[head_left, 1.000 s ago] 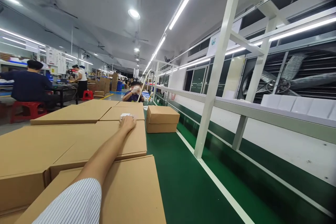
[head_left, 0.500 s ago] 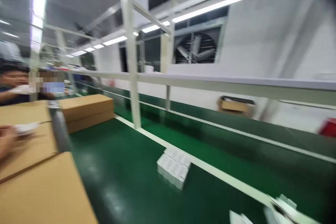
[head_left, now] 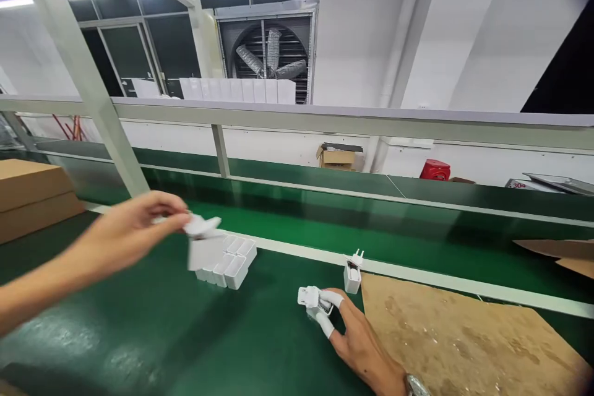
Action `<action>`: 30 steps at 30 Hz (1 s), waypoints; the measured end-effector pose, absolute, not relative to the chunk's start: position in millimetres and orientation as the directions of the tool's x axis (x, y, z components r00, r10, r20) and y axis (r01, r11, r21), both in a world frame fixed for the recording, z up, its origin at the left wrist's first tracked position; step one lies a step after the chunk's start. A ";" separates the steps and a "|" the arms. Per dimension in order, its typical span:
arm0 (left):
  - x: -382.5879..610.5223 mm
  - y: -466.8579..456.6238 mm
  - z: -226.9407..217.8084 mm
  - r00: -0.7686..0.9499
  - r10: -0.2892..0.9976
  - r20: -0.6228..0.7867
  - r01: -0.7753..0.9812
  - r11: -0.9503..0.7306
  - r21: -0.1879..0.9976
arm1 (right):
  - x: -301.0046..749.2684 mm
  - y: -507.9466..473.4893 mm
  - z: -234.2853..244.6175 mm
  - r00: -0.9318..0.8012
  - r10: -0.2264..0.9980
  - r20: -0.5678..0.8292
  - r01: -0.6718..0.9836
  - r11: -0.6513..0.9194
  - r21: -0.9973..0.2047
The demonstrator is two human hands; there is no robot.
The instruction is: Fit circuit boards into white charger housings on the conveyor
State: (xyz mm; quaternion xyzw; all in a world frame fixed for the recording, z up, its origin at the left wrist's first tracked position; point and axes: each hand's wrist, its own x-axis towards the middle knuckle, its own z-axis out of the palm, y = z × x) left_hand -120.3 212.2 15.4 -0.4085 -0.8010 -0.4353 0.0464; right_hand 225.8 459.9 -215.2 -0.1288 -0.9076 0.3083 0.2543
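Left hand (head_left: 125, 232) raised, pinching white piece (head_left: 200, 226); right hand (head_left: 359, 340) low.

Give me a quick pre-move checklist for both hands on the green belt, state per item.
1. Left hand grip on the small white piece: ok, pinched at the fingertips, held above the belt.
2. Right hand on the white adapter: ok, white-capped fingers touch it on the belt.
3. Cluster of white boxes: ok, grouped together, just below the left hand.
4. Upright plug: ok, standing, apart from the right hand.
5. Cardboard sheet: ok, flat beside the right hand.
6. Identity of the held piece: cannot tell, blurred.
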 end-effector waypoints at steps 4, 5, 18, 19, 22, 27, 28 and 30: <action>-61.9 308.9 -24.4 -0.488 0.843 0.228 0.505 0.059 0.861 | 234.1 457.6 -215.5 -0.831 0.390 0.396 0.079 0.788 -0.610; -51.2 332.2 -36.8 -0.466 0.859 0.211 0.458 0.031 0.888 | 235.2 458.0 -214.9 -0.834 0.388 0.392 0.087 0.795 -0.600; -35.8 399.8 -161.4 -0.698 0.695 0.174 0.183 -0.062 0.981 | 235.3 461.7 -224.8 -0.854 0.365 0.372 0.103 0.818 -0.566; -36.7 392.4 -166.3 -0.715 0.675 0.181 0.194 -0.057 0.979 | 235.1 461.7 -224.1 -0.853 0.362 0.377 0.099 0.820 -0.563; -35.3 369.4 -170.5 -0.765 0.590 0.259 0.307 -0.018 0.951 | 235.8 460.0 -218.4 -0.849 0.362 0.384 0.112 0.835 -0.538; -1.5 343.2 -163.4 -0.569 0.678 0.465 0.584 -0.065 0.809 | 237.1 455.6 -210.4 -0.819 0.362 0.446 0.158 0.888 -0.431; 7.4 341.2 -165.8 -0.470 0.760 0.449 0.604 -0.094 0.791 | 236.3 455.5 -211.3 -0.806 0.353 0.476 0.146 0.897 -0.417; 21.0 340.5 -176.8 -0.280 0.899 0.337 0.594 -0.114 0.797 | 234.2 456.5 -215.0 -0.773 0.335 0.539 0.117 0.910 -0.397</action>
